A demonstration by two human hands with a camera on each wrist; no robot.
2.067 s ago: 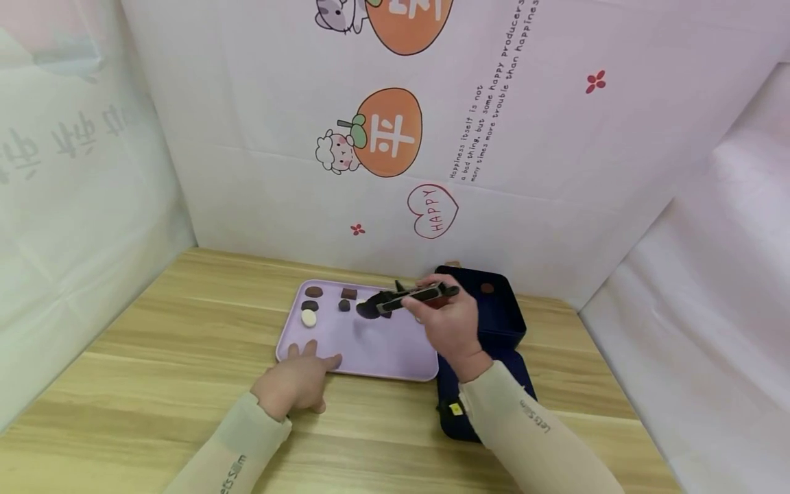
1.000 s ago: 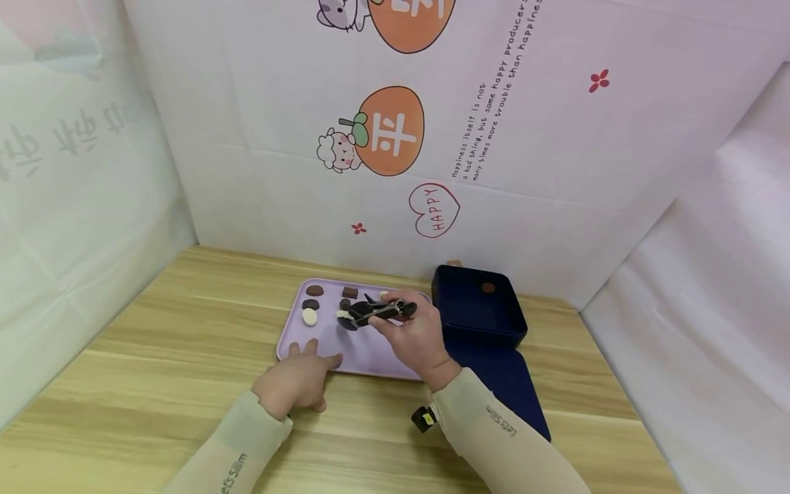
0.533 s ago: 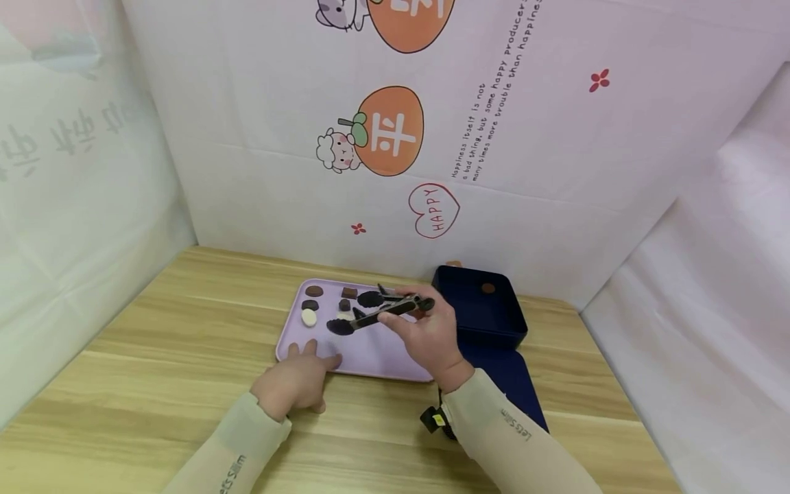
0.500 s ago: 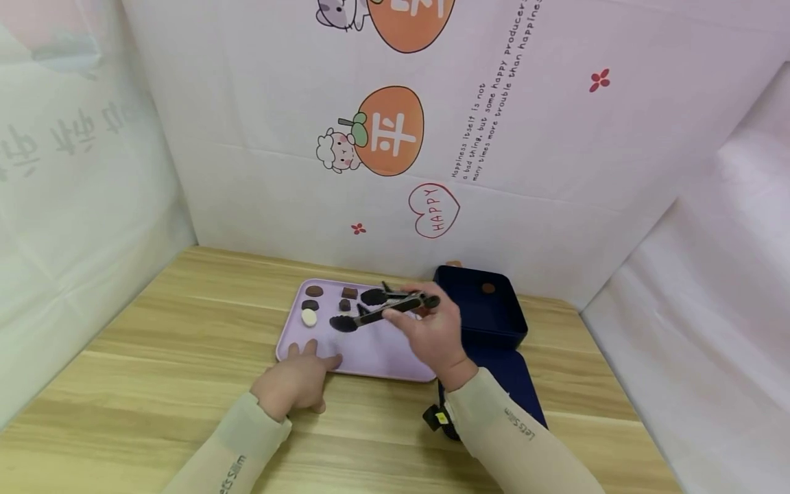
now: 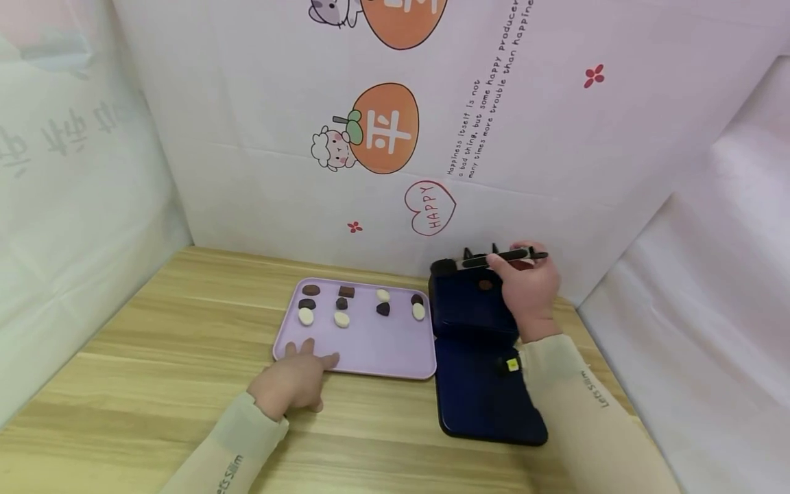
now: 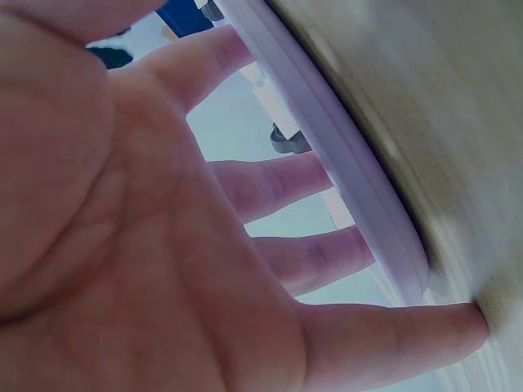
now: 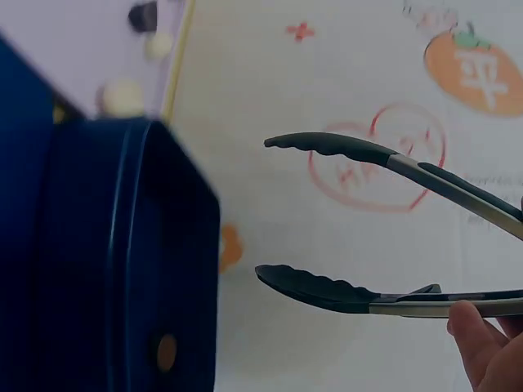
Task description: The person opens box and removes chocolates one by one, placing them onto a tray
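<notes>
My left hand (image 5: 290,377) rests at the near left edge of the lilac tray (image 5: 370,350), fingers spread and straight. In the left wrist view, several fingers (image 6: 270,184) lie over the tray's rim. My right hand (image 5: 532,291) holds black kitchen tongs (image 7: 319,290) over the navy box (image 5: 472,319). The tongs' arms stand apart with nothing between them in the right wrist view. On the tray are several chocolate-like pieces, among them a white oval (image 5: 341,320), a brown square (image 5: 347,291) and a dark lump (image 5: 383,309). One brown piece (image 5: 485,285) shows in the box.
The navy lid (image 5: 475,405) lies flat in front of the box, with the right wrist camera (image 5: 511,365) above it. A printed white cloth (image 5: 524,185) hangs behind the wooden table (image 5: 148,329). More cloth hangs at both sides.
A white oval, gripped in the tongs a second ago, now lies on the tray below the dark piece. The tongs have spread, and my right hand has moved right over the box. My left hand stays put.
</notes>
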